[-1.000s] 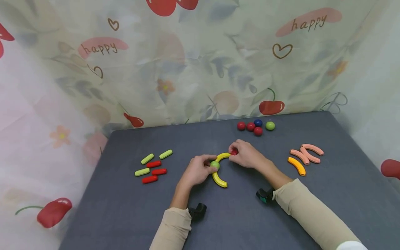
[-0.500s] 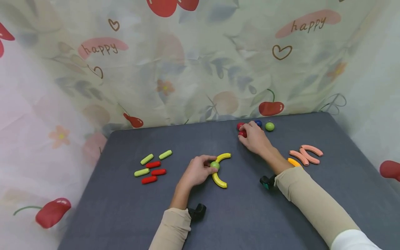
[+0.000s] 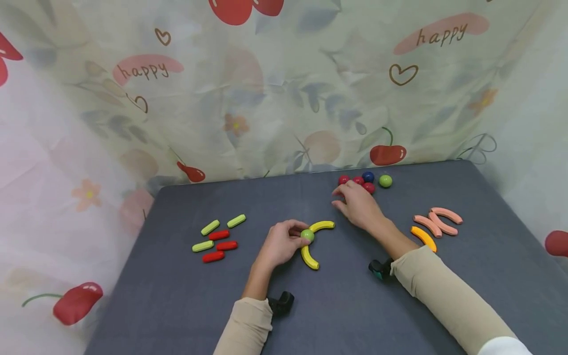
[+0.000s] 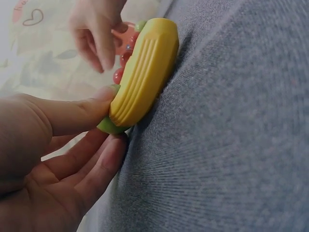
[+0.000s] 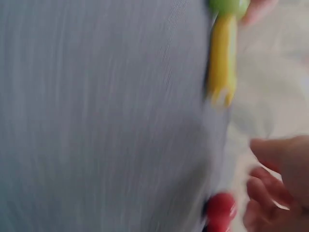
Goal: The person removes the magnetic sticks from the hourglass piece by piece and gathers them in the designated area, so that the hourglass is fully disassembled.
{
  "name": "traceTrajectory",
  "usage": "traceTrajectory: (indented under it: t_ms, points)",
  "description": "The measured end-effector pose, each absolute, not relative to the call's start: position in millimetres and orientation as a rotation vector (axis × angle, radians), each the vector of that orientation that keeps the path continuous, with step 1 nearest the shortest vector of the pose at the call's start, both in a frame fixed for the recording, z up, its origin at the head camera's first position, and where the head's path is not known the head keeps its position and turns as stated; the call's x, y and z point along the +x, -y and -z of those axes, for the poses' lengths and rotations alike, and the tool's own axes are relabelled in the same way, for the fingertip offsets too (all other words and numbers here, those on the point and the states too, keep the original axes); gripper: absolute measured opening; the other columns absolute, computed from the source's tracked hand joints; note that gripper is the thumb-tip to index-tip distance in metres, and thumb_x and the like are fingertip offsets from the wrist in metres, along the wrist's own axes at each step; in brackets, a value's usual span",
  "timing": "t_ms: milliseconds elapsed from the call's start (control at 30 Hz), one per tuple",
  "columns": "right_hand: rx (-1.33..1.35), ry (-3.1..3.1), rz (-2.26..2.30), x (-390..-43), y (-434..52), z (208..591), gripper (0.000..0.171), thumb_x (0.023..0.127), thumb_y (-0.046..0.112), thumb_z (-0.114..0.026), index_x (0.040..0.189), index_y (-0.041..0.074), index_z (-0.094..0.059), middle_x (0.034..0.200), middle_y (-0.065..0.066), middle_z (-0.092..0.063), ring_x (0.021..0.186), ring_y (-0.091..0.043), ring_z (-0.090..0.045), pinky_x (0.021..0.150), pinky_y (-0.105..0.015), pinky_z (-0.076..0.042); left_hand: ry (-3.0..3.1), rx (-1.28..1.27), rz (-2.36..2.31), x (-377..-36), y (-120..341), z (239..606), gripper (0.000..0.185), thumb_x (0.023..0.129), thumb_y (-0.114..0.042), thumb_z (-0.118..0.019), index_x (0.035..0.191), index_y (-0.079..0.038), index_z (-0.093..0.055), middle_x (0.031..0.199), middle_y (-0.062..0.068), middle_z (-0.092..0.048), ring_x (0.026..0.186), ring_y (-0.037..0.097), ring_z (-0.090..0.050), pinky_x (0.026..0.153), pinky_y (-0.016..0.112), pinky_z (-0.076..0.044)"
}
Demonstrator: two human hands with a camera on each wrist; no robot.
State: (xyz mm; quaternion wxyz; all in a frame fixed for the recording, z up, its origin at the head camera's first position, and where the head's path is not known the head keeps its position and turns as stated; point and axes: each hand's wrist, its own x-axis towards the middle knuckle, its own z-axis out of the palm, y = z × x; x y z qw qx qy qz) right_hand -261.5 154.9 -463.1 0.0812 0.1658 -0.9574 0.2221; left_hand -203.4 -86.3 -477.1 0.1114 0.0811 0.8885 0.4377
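Observation:
My left hand (image 3: 283,241) pinches a green ball (image 3: 307,235) between thumb and fingers, low over the grey cloth. Two curved yellow sticks meet the ball: the upper yellow stick (image 3: 322,226) reaches right, the lower yellow stick (image 3: 309,258) curves toward the front. In the left wrist view one yellow stick (image 4: 145,72) largely covers the green ball. My right hand (image 3: 358,204) hovers with parted fingers and nothing between them, just in front of the red balls (image 3: 369,188) at the back. The right wrist view is blurred; a red ball (image 5: 221,208) shows beside the fingers there.
A blue ball (image 3: 368,176) and another green ball (image 3: 385,181) sit by the red ones. Pink curved sticks (image 3: 446,215) and an orange curved stick (image 3: 423,238) lie right. Short green sticks (image 3: 202,246) and red sticks (image 3: 213,257) lie left. A printed curtain (image 3: 266,98) hangs behind.
My right hand has carried a red ball from the upper yellow stick's end to the back cluster, let go and drawn back slightly. The yellow sticks have swung a little about the green ball.

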Motion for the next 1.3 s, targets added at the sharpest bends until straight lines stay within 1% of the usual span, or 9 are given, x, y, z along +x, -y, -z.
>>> traceTrajectory:
  t_ms: [100,233,333,467,633,800,933,1067,1300]
  points:
    - [0.699,2.931,-0.716,-249,-141,462,0.029,0.093,0.024,-0.076,0.115,0.006,-0.073,0.106,-0.011,-0.068,0.096,-0.027,-0.062,0.088,-0.043,-0.052,-2.594,0.235,-1.299,-204,86,477,0.029,0.091,-0.023,-0.078,0.12,-0.022,-0.074,0.112,-0.002,-0.074,0.101,0.013,-0.07,0.087,0.034,-0.058]
    - [0.805,3.019,-0.722,-239,-127,464,0.028,0.093,0.024,-0.076,0.115,0.008,-0.075,0.102,-0.006,-0.067,0.09,-0.021,-0.059,0.083,-0.038,-0.05,-2.583,0.239,-1.317,-205,85,476,0.029,0.091,-0.024,-0.078,0.12,-0.022,-0.073,0.114,-0.001,-0.074,0.103,0.014,-0.071,0.088,0.035,-0.058]
    - [0.665,3.059,-0.678,-237,-123,465,0.024,0.092,0.024,-0.077,0.111,0.009,-0.076,0.097,-0.005,-0.065,0.083,-0.019,-0.058,0.079,-0.037,-0.052,-2.574,0.236,-1.31,-205,83,476,0.029,0.091,-0.025,-0.078,0.119,-0.022,-0.073,0.114,-0.001,-0.074,0.103,0.015,-0.071,0.089,0.036,-0.058]
    - [0.44,3.039,-0.683,-237,-130,459,0.025,0.092,0.023,-0.077,0.109,0.004,-0.075,0.098,-0.01,-0.066,0.085,-0.023,-0.062,0.081,-0.042,-0.055,-2.572,0.245,-1.295,-204,82,479,0.028,0.09,-0.026,-0.079,0.118,-0.021,-0.073,0.112,-0.001,-0.074,0.102,0.015,-0.07,0.089,0.037,-0.058]
    - [0.375,3.008,-0.749,-231,-153,442,0.027,0.092,0.018,-0.075,0.113,0.001,-0.073,0.103,-0.013,-0.067,0.089,-0.025,-0.061,0.083,-0.045,-0.054,-2.561,0.237,-1.3,-204,84,481,0.028,0.09,-0.025,-0.08,0.117,-0.022,-0.073,0.111,-0.001,-0.073,0.103,0.015,-0.069,0.09,0.037,-0.057]
    - [0.346,3.007,-0.721,-216,-192,436,0.027,0.091,0.015,-0.075,0.113,0.0,-0.073,0.098,-0.014,-0.065,0.083,-0.024,-0.058,0.075,-0.042,-0.051,-2.557,0.253,-1.306,-202,87,483,0.027,0.091,-0.024,-0.079,0.116,-0.025,-0.073,0.112,-0.002,-0.073,0.105,0.016,-0.068,0.091,0.038,-0.055]
    - [0.288,3.013,-0.69,-196,-228,438,0.024,0.09,0.015,-0.077,0.109,0.0,-0.072,0.094,-0.013,-0.066,0.08,-0.023,-0.058,0.072,-0.04,-0.049,-2.561,0.274,-1.309,-201,88,483,0.028,0.091,-0.022,-0.079,0.118,-0.027,-0.074,0.113,-0.004,-0.073,0.106,0.016,-0.067,0.093,0.039,-0.054]
    - [0.299,3.0,-0.62,-176,-257,445,0.023,0.089,0.013,-0.079,0.106,-0.001,-0.073,0.095,-0.014,-0.068,0.082,-0.025,-0.061,0.073,-0.044,-0.053,-2.569,0.281,-1.302,-201,89,483,0.028,0.091,-0.022,-0.079,0.118,-0.028,-0.075,0.112,-0.005,-0.073,0.104,0.015,-0.066,0.092,0.039,-0.054]
    - [0.39,2.984,-0.495,-157,-274,459,0.022,0.085,0.012,-0.082,0.101,-0.001,-0.075,0.094,-0.013,-0.068,0.084,-0.027,-0.063,0.073,-0.043,-0.055,-2.576,0.268,-1.301,-203,91,482,0.027,0.09,-0.024,-0.079,0.116,-0.029,-0.075,0.112,-0.005,-0.073,0.103,0.014,-0.067,0.091,0.037,-0.055]
